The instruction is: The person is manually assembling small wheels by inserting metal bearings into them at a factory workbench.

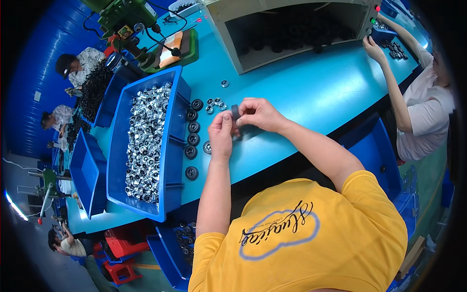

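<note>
Both hands meet above the turquoise table, around a small dark grey rubber tyre (235, 112) that stands on edge between them. My right hand (260, 115) pinches it between thumb and fingers from the right. My left hand (221, 130) grips it from the left, thumb up; its other fingertips are partly hidden. Whether a hub sits inside the tyre cannot be seen. Just left of my hands, several black wheels (193, 127) lie in a row, and one more wheel (207, 147) is beside my left wrist. Several shiny silver hubs (210, 102) lie loose just beyond my left hand.
A large blue bin (171, 146) full of silver hubs stands at left, beside another blue bin (88, 170). Ahead is an open-fronted metal box (233, 48) with black parts. A green machine (127, 22) stands far left. A co-worker (423, 107) sits at right.
</note>
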`<state>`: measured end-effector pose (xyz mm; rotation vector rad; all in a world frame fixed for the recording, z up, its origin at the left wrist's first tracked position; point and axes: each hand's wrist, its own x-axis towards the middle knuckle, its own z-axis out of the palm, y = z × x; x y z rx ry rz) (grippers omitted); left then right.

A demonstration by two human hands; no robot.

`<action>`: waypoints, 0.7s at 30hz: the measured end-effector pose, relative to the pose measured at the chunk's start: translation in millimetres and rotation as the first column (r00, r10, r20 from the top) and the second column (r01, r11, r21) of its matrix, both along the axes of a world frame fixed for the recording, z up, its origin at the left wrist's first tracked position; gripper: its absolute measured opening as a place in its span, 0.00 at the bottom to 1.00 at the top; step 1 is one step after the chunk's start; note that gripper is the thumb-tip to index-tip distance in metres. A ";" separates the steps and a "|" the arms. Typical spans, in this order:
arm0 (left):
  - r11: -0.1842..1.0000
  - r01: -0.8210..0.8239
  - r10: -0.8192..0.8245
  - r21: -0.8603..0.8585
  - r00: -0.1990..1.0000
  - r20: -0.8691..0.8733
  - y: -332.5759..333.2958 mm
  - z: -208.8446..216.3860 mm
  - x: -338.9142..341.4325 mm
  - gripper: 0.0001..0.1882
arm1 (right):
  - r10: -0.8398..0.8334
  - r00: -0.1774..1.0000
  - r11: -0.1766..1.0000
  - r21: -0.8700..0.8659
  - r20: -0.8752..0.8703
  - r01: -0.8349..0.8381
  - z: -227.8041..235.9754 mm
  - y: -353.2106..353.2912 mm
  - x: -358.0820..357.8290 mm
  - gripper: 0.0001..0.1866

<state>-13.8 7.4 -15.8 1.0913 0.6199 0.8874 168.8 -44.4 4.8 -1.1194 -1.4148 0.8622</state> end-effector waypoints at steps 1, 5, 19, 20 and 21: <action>0.987 -0.050 0.063 0.156 0.994 -0.084 -2.5 -1.7 2.2 0.12 | 0.003 0.994 0.994 -0.107 -0.110 -0.014 2.4 0.3 2.7 0.12; 0.855 -0.082 0.214 0.512 0.955 -0.205 -10.3 -1.6 11.0 0.09 | 0.004 0.938 0.958 -0.268 -0.346 -0.103 9.2 -1.3 8.9 0.11; 0.977 0.005 0.006 0.214 0.999 -0.054 -10.7 5.4 6.1 0.10 | 0.100 0.901 0.928 -0.286 -0.421 -0.237 5.4 1.3 6.9 0.16; 0.982 -0.012 0.017 0.189 1.000 -0.025 -10.2 4.5 5.5 0.10 | 0.071 0.886 0.921 -0.311 -0.458 -0.234 4.2 2.3 6.6 0.15; 0.986 -0.029 0.028 0.164 1.000 0.004 -9.6 2.6 4.8 0.10 | 0.041 0.869 0.913 -0.336 -0.493 -0.233 1.8 3.7 6.4 0.15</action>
